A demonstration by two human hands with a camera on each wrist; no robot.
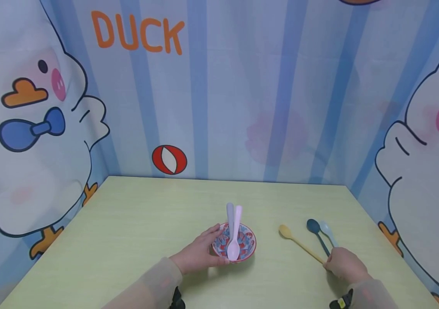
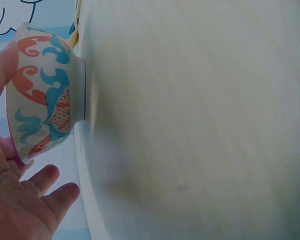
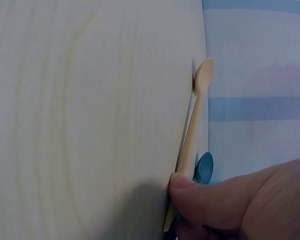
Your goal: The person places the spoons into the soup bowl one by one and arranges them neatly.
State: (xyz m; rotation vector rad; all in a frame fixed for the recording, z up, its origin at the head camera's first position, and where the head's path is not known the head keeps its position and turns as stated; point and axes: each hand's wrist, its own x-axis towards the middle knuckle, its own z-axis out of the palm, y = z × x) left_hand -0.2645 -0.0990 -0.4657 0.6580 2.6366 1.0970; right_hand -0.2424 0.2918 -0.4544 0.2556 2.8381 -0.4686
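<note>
So far, two spoons are already sitting in the bowl [image 1: 242,249]: a white spoon [image 1: 230,219] and a pink spoon [image 1: 235,240] are lying side by side with their handles sticking out over the far rim. Judging from that, the gathering of spoons looks partly done, with three left on the table [image 1: 134,223].

Starting at the left, the left hand [image 1: 201,253] is resting against the bowl's near-left side with fingers relaxed and spread, steadying it rather than gripping; the left wrist view is showing the palm open just beside the patterned wall. The bowl is standing upright near the middle of the table, a little toward the near edge.

Moving right, a yellow spoon [image 1: 298,243] is lying at a slant, with a dark blue spoon [image 1: 317,236] and a pale blue spoon [image 1: 327,234] close together just beyond it. The right hand [image 1: 344,264] is lying over their handle ends, and its thumb is pressing the yellow handle in a pinch.

As for room, the stretch between bowl and spoons is lying bare, so a short carry leftward seems unobstructed. The right edge of the table and the printed backdrop [image 1: 416,171] are near the spoons, leaving less room on that side.
</note>
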